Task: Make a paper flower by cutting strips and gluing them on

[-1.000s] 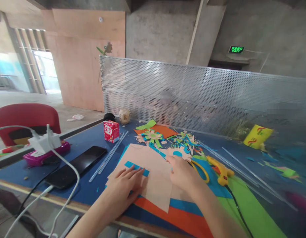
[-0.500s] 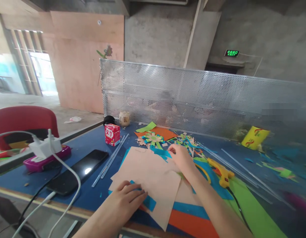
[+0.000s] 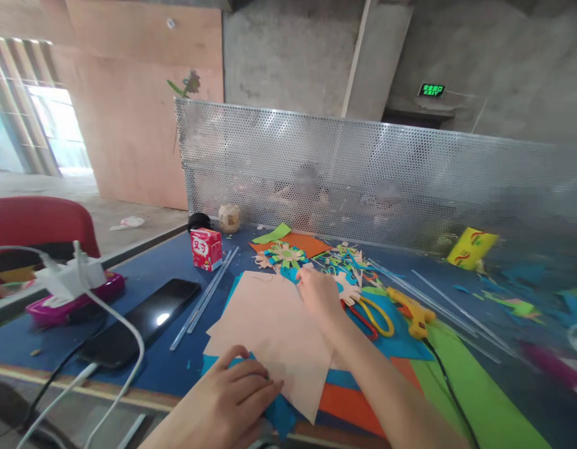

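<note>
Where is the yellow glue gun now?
In the head view, the yellow glue gun lies right of the scissors, on the table.

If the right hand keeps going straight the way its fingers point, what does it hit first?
Probably the blue paper scraps just past the right hand, then the green-and-pink paper flower beyond them; depth is hard to judge.
</note>
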Motion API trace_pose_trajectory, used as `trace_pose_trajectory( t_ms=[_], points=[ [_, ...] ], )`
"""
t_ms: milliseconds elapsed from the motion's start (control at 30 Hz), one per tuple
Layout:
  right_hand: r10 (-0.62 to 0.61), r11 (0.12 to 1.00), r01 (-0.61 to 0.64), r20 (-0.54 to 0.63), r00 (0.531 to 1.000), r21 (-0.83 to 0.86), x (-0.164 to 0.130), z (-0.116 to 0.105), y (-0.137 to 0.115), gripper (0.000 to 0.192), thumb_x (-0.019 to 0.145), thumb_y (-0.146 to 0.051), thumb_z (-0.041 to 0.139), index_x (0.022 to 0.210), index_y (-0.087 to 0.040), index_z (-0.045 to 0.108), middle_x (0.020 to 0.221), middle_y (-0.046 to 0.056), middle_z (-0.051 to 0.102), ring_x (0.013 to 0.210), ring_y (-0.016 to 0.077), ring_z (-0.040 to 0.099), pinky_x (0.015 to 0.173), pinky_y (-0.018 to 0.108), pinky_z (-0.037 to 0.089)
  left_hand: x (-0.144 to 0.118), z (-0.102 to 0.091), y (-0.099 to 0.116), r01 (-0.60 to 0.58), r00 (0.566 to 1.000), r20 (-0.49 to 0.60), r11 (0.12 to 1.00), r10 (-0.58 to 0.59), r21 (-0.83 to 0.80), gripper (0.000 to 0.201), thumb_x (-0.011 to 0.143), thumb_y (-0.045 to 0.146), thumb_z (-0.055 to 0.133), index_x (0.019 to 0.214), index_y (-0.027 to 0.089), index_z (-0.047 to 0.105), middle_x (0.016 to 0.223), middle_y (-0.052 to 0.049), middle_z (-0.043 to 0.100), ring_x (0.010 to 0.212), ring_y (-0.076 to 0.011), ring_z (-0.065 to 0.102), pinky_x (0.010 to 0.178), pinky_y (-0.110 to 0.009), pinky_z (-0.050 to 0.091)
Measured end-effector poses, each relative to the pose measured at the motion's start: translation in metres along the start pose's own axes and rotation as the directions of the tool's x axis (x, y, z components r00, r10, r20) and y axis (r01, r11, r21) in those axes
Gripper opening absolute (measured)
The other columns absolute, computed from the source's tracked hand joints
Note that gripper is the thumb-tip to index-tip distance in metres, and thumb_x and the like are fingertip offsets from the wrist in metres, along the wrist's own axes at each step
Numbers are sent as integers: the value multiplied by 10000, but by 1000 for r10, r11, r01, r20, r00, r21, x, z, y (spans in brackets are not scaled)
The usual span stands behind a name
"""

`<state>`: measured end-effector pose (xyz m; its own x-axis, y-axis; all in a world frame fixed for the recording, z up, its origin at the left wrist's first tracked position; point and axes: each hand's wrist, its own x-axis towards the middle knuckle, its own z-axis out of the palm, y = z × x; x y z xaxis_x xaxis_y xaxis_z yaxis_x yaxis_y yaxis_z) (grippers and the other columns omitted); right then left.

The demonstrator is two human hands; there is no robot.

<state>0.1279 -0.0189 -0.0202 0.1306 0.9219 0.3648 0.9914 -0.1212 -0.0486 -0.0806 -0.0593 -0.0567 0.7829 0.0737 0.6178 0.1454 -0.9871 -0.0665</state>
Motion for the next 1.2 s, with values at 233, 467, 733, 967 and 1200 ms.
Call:
trace_pose_trajectory(
  t_ms=[233, 467, 733, 967, 1200],
  points=[
    [-52, 997, 61, 153, 987, -54, -4, 18, -11, 181, 816, -155, 454, 804, -167, 634, 745, 99, 665, 703, 203, 610, 568, 261, 376, 9, -2, 16, -135, 990, -44, 989, 132, -62, 213, 836, 97, 409, 908, 161, 599, 669, -12, 659, 709, -127, 596, 861, -296, 398],
    [-69, 997, 72, 198, 978, -8, -11, 11, -16, 224, 811, -108, 417, 837, -153, 634, 823, 95, 654, 768, 193, 602, 595, 250, 400, 52, -28, -44, 395, 891, -195, 912, -410, -114, 118, 806, 248, 486, 773, 181, 576, 555, 28, 593, 461, -79, 516, 465, -185, 394],
    [-114, 993, 106, 226, 967, 46, -17, 3, -19, 196, 798, -223, 481, 882, -145, 640, 915, 115, 643, 885, 224, 571, 649, 261, 433, 122, 39, -147, 856, 463, 281, 342, -841, -387, 126, 781, 226, 434, 683, 152, 464, 574, 0, 575, 379, -62, 457, 375, -180, 324],
    [-20, 998, 7, 233, 972, 57, -22, -9, -9, 210, 784, -239, 507, 921, -124, 616, 927, 132, 617, 913, 254, 562, 679, 304, 436, 97, 50, -148, 856, 514, 329, 452, -792, -251, 408, 637, 313, 593, 993, 149, 479, 618, 19, 568, 509, -118, 527, 472, -215, 381],
    [78, 982, -123, 285, 955, 145, -30, -11, -7, 367, 699, -305, 618, 995, -93, 566, 975, 169, 577, 939, 306, 543, 692, 338, 419, 83, 47, -118, 659, 685, 366, 750, -630, 57, 206, 670, 345, 533, 781, 194, 619, 610, -16, 578, 630, -182, 553, 582, -267, 382]
  ],
)
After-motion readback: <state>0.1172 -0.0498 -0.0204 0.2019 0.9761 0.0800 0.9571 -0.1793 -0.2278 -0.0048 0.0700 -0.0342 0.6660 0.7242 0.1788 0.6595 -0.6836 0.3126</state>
